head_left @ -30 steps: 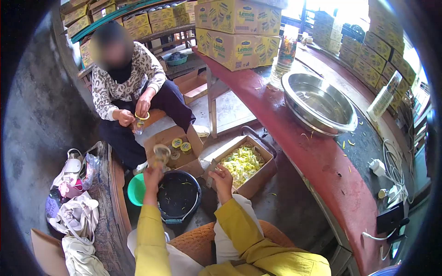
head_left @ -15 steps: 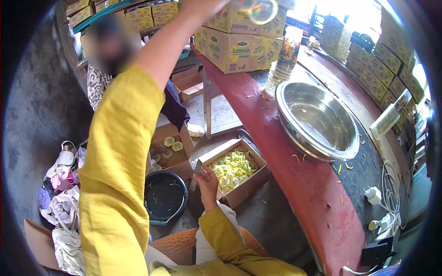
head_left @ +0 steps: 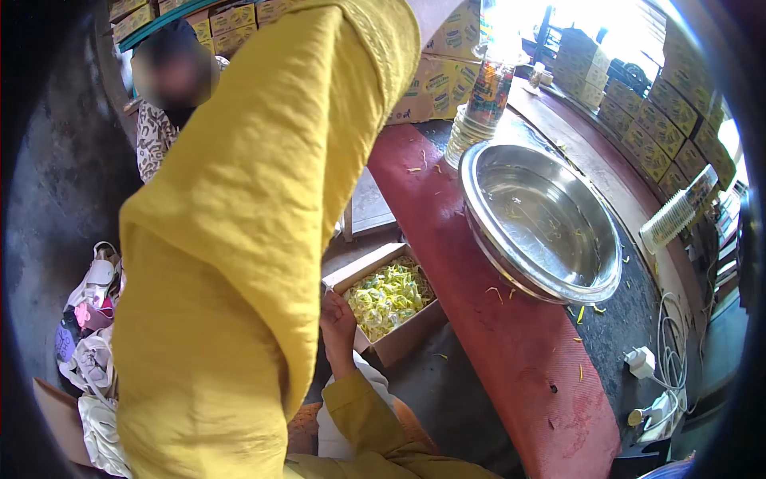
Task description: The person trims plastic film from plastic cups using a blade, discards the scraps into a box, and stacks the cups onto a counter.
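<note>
Cardboard box (head_left: 407, 339), brown and open, with yellow curled strips (head_left: 388, 299), is just beside your right hand (head_left: 339, 326). Your left hand is out of view; I cannot tell either grip. Round silver basin (head_left: 550, 182) rests on the red-and-black table (head_left: 511, 343), yellow cartons (head_left: 677, 108) stacked beyond.

The left arm (head_left: 231, 239), in a loose mustard-yellow cloth sleeve, is raised high across the view, slanting up to the right, its bare forearm (head_left: 433, 11) running past the top edge with the left hand out of sight. The right arm (head_left: 365, 411), likewise sleeved, stays low; its right hand (head_left: 339, 323), partly hidden behind the left sleeve, has curled fingers (head_left: 333, 306).
</note>
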A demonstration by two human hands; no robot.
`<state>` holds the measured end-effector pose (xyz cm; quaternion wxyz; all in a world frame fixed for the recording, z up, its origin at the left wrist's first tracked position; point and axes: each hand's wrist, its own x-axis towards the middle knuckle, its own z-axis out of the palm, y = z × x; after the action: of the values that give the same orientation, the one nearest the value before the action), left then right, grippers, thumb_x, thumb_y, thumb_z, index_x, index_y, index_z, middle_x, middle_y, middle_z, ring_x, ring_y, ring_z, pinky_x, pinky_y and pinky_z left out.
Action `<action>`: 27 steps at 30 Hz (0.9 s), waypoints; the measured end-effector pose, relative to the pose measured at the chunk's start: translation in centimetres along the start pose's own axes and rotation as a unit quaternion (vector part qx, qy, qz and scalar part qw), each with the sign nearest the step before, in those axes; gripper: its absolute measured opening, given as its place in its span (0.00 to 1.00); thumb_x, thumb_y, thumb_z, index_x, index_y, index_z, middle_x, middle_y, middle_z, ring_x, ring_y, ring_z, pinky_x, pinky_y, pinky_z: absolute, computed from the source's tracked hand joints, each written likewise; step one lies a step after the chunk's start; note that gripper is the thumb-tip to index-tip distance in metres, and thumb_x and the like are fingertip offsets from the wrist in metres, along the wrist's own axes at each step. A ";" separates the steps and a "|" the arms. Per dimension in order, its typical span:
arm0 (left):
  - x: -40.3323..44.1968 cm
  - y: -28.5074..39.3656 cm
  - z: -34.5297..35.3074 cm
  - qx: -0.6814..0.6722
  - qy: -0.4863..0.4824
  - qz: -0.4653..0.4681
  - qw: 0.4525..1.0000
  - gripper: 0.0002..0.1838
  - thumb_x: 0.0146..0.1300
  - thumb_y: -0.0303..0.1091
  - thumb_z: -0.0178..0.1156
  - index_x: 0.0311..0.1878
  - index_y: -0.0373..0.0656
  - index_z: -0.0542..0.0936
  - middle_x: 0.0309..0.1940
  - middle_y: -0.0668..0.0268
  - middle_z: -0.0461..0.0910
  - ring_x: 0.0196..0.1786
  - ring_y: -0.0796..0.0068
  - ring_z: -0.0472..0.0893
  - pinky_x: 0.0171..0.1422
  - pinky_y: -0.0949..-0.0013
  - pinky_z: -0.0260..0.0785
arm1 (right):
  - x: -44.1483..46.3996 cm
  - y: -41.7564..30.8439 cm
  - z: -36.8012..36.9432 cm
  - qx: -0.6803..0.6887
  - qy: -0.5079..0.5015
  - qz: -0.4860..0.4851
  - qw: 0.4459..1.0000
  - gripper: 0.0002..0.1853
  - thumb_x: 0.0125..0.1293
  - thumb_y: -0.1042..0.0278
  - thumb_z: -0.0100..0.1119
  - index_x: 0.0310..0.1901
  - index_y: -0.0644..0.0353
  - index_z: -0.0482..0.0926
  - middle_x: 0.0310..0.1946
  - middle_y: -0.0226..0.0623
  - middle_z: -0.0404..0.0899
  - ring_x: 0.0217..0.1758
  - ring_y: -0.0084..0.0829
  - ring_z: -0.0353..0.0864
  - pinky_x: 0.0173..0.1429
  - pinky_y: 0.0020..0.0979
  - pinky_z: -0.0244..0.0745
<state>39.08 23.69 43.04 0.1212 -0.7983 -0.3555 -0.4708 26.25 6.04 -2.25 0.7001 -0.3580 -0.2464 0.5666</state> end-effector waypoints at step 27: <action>-11.2 -1.9 11.9 -0.238 -0.115 -0.080 0.961 0.61 0.28 0.60 0.72 0.55 0.17 0.56 0.49 0.42 0.70 0.52 0.56 0.74 0.56 0.69 0.66 | -0.2 -1.4 1.4 -0.121 -0.018 0.020 0.992 0.28 0.49 0.78 0.63 0.53 0.68 0.65 0.38 0.40 0.75 0.38 0.24 0.77 0.39 0.22 0.73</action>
<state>42.33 26.27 27.13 -0.1521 -0.8217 -0.3074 -0.4552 26.01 6.01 -0.31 0.6358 -0.4349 -0.3182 0.5526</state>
